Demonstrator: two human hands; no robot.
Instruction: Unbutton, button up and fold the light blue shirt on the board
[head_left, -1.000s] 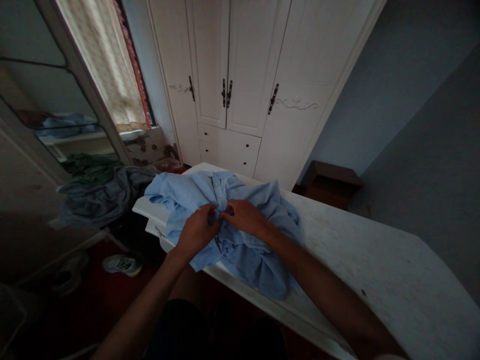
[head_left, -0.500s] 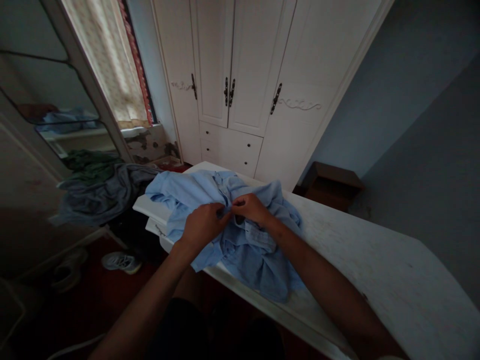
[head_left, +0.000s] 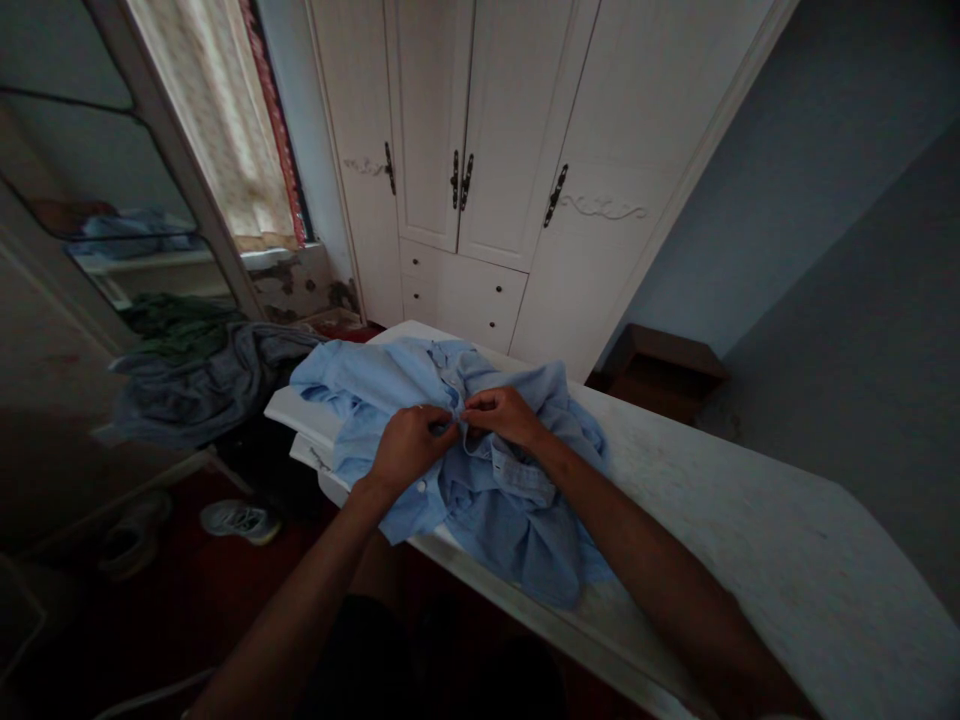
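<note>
shirt (head_left: 480, 480) of light blue cloth lies crumpled on the near left end of the white table (head_left: 750, 540), one edge hanging over the table's front. we pinch its buttoned front strip with both hands, which meet at the middle of the heap: our left hand (head_left: 409, 445) closes on the cloth from the left, our right hand (head_left: 506, 415) from the right, fingertips almost touching. left of the table, a grey pile of clothes (head_left: 202, 385) rests beside it. a white wardrobe (head_left: 510, 180) stands behind, and a pale shoe (head_left: 236, 520) lies on the floor.
</note>
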